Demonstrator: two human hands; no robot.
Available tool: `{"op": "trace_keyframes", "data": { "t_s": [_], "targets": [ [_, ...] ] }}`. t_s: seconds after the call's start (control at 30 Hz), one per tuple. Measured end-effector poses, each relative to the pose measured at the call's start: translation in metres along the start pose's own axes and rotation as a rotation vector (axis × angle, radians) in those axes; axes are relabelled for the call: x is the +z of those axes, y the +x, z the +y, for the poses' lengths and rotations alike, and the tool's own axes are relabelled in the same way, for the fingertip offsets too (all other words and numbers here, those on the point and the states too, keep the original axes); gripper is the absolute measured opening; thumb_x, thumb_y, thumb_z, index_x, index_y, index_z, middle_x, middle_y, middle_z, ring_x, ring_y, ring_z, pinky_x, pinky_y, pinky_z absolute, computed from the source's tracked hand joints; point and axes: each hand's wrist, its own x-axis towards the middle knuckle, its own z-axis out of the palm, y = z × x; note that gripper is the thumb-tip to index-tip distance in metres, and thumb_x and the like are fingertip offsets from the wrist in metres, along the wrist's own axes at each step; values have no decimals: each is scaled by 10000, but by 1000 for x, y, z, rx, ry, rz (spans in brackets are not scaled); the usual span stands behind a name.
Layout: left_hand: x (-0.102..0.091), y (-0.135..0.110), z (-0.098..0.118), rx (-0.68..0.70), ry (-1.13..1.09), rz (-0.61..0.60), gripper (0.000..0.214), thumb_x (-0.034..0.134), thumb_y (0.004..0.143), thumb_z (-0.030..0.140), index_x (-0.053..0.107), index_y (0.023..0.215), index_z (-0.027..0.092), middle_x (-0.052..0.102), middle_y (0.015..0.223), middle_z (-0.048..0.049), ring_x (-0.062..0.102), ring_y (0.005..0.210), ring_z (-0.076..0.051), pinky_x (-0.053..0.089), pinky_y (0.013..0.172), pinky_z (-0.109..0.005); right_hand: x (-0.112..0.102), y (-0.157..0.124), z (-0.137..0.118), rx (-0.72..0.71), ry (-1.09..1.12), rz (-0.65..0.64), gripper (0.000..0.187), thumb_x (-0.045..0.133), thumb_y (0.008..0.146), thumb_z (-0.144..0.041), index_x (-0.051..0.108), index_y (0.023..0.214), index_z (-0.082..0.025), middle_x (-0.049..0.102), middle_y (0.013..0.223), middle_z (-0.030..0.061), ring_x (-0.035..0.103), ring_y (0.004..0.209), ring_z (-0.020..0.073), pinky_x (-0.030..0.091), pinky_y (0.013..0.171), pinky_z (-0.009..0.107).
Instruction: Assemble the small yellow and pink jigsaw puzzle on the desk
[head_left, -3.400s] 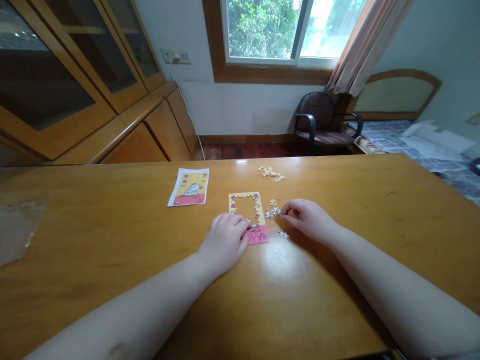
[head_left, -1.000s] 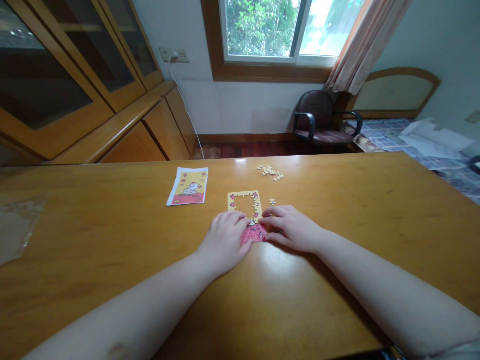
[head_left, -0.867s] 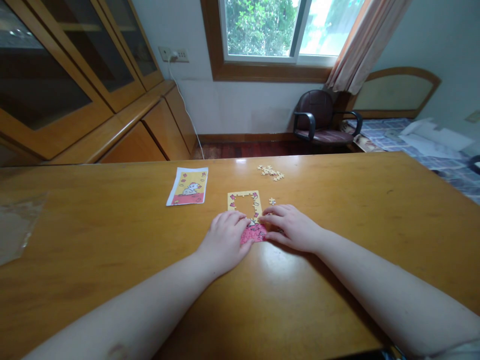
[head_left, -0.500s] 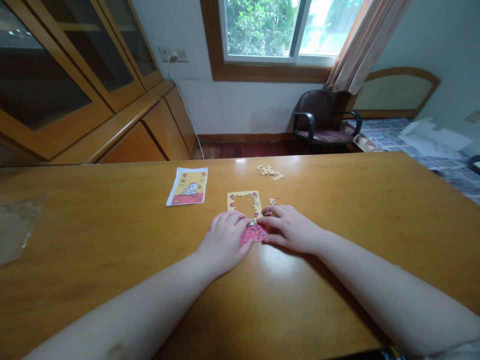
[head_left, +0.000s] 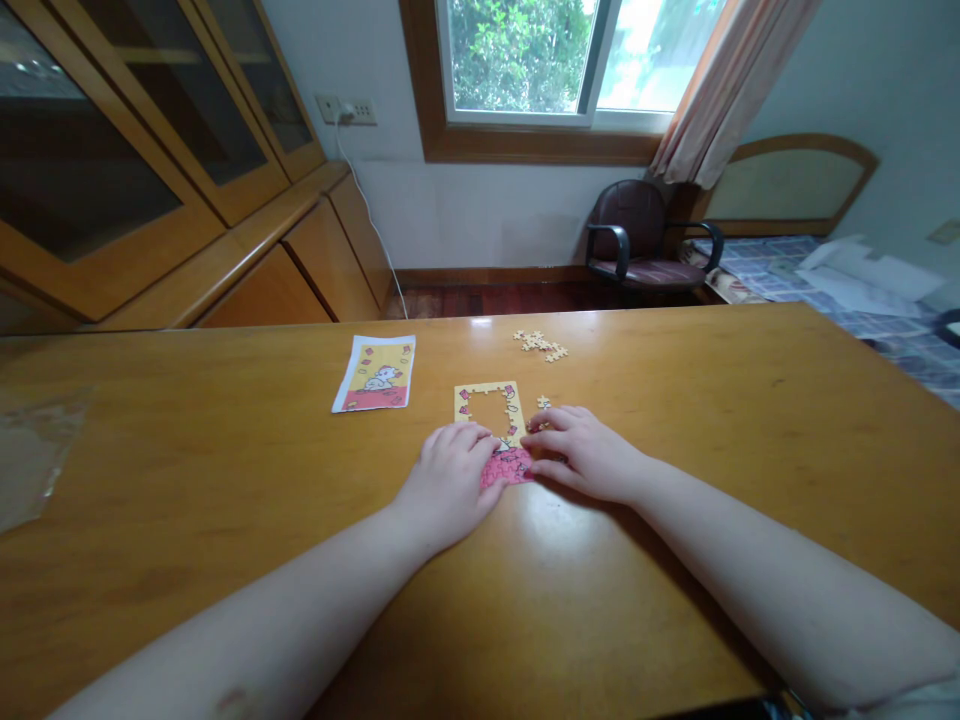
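Note:
A small, partly built jigsaw puzzle (head_left: 489, 391) lies on the wooden table (head_left: 712, 400), with a yellow border, a pink bottom strip and an unfilled middle. My left hand (head_left: 448, 483) rests on its lower left corner, fingers bent and pressed together on it. My right hand (head_left: 586, 450) lies at the puzzle's right edge, fingers stretched out and slightly apart, index fingertip touching the border. One loose piece (head_left: 543, 402) sits just beyond my right fingers. Anything under my right palm is hidden.
A printed reference picture (head_left: 375, 372) lies left of the puzzle. Several loose pieces (head_left: 540, 345) form a small heap farther back. A clear plastic bag (head_left: 30, 450) lies at the far left. Behind the table stand a dark armchair (head_left: 637, 240) and wooden cabinets (head_left: 225, 200).
My right hand moved left from the loose pieces beside the puzzle to the puzzle's right edge and has stayed there for the last second. My left hand has not moved.

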Motion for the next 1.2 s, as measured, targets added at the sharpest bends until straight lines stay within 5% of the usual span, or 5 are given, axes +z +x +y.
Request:
{"op": "trace_keyframes", "data": {
  "t_s": [0.23,0.6,1.0,1.2],
  "targets": [
    [-1,0,1,5,-9,0,337,603,821,348,638,1117,192,628,1169,-104,521,1128,-293,412,992,-491,-1,0,-1,1,-38,-24,500,543,892,-528,575,1306,-249,559,1263,128,531,1126,266,404,990,467],
    [1,0,-1,4,0,-1,336,599,820,349,635,1116,194,626,1156,-99,520,1132,-292,411,1000,-481,2,-1,-4,-12,-70,-96,570,534,863,-603,561,1319,-263,490,1367,146,476,1206,303,372,1017,500],
    [-3,0,1,13,-23,-3,436,563,855,381,587,1249,197,607,1228,-107,516,1159,-288,405,1019,-488,1,-1,10,52,-38,148,415,531,918,-437,573,1241,-179,590,1252,150,550,1130,276,425,988,481],
    [-2,-1,2,22,23,-59,501,543,864,452,583,1292,196,514,1385,-135,381,1324,-345,307,1104,-555,1,-2,12,24,-15,214,333,519,929,-379,599,1186,-182,620,1205,140,574,1110,265,449,966,471]
  ]
}}
